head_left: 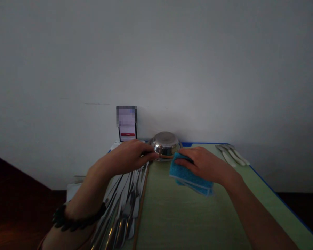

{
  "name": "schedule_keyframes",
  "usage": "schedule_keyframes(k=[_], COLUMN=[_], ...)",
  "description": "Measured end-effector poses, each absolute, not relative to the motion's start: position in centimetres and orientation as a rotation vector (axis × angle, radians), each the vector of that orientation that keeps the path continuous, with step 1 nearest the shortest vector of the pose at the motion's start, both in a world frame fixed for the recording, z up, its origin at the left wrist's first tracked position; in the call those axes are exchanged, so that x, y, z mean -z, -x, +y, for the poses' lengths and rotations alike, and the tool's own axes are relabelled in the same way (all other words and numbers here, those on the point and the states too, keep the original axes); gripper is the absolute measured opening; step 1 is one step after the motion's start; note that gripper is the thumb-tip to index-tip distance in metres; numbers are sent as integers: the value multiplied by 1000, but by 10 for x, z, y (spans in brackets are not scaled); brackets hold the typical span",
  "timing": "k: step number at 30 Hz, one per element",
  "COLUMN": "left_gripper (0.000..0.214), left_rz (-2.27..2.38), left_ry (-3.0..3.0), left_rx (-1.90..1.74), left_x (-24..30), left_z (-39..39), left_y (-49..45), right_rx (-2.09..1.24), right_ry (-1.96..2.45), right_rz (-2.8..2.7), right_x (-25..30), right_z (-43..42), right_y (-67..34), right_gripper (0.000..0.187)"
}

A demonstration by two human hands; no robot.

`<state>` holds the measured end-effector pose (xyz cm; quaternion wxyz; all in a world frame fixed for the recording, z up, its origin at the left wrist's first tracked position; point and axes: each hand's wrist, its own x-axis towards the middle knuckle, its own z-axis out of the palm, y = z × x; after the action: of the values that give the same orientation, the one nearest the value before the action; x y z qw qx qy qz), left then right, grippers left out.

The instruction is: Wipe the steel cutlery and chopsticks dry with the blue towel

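Observation:
A shiny steel bowl (166,144) lies upside down at the far edge of the green table (172,215). My left hand (130,156) reaches to its left rim, fingers pressed together against the rim. A black bead bracelet (75,218) circles that wrist. My right hand (205,163) sits just right of the bowl, closed on a folded blue cloth (189,177) that hangs below the fingers and touches the bowl's right side.
Several long steel utensils (122,208) lie in a pile on the left of the table under my left forearm. Three white-handled spoons (232,154) rest at the far right. A phone (127,125) leans on the grey wall behind the bowl.

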<state>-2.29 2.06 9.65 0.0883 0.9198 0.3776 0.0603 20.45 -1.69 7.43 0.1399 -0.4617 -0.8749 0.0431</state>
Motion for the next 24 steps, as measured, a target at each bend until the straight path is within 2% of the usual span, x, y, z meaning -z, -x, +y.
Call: schedule_keyframes(k=[8, 18, 24], left_gripper=[39, 38, 41], left_rz=[1105, 1075, 1122], left_ry=[-2633, -2672, -2608], left_rx=[-266, -217, -242], left_x=[-91, -95, -91], left_z=[29, 24, 30], left_y=[54, 26, 53], right_rx=[-282, -145, -256], right_ry=[1328, 1300, 1294], right_rz=[-2448, -2546, -2474], right_x=[-78, -76, -76], right_z=[-13, -16, -13], right_y=[-222, -204, -217], right_gripper=[26, 28, 28])
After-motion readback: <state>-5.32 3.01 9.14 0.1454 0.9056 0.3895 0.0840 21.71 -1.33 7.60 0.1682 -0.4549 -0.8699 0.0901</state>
